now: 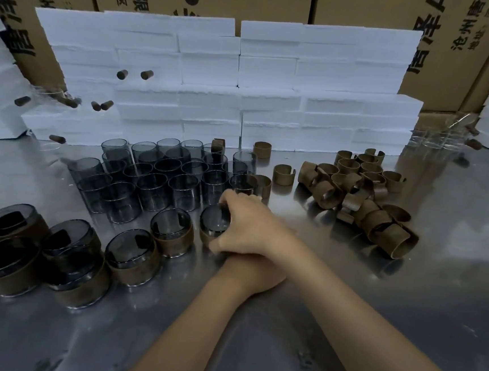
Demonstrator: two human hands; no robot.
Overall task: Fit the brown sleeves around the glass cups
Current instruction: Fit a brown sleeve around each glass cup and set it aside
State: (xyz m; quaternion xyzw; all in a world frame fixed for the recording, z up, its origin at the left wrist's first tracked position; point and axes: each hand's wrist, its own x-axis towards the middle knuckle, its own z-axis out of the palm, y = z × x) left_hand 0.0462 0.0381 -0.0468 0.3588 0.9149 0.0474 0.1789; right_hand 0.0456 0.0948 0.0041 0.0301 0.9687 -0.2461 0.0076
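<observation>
I wrap my right hand (244, 223) round a cup (215, 222) by the bare cups (155, 174); my left hand (252, 270), beneath, I cannot tell. A knock topples them.

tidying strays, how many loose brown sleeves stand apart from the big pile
4: one behind the bare cups, one right of it by the foam, one just left of the pile, one above the right hand. More may hide behind cups.
</observation>
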